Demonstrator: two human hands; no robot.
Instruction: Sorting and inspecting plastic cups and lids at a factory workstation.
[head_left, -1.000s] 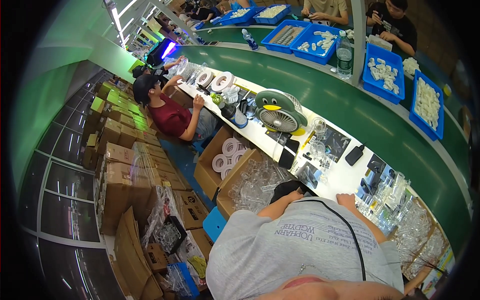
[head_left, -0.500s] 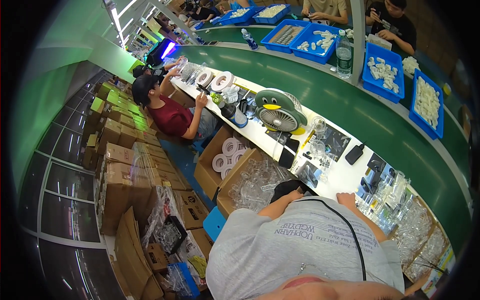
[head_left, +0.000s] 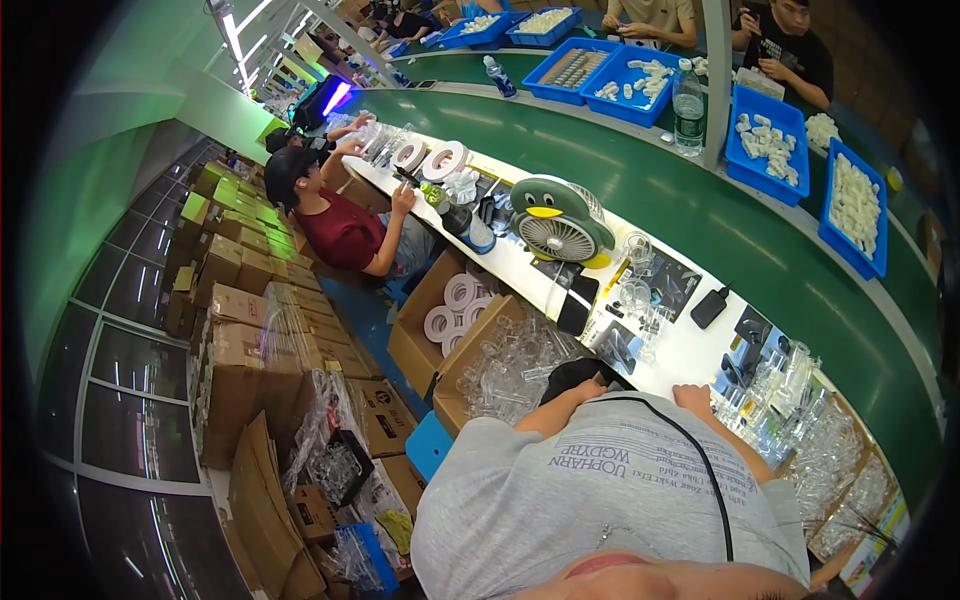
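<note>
My right hand [head_left: 691,396] rests on the near edge of the white table [head_left: 668,362], its fingers curled in; whatever they may hold is hidden. My left hand [head_left: 588,390] is low against my body, beside a black rounded object [head_left: 572,378], and my shirt covers most of its fingers. On the table ahead are a black phone-like device [head_left: 709,308], small clear plastic parts [head_left: 636,294] and a dark flat piece [head_left: 618,346]. Clear plastic pieces [head_left: 795,385] are heaped beyond my right arm.
A green penguin-shaped fan [head_left: 560,222] stands on the table. At my left are an open carton [head_left: 410,325] with white tape rolls and a carton of clear parts [head_left: 515,370]. A co-worker in a red shirt [head_left: 345,232] sits further left. Blue trays [head_left: 765,140] line the green conveyor [head_left: 640,175].
</note>
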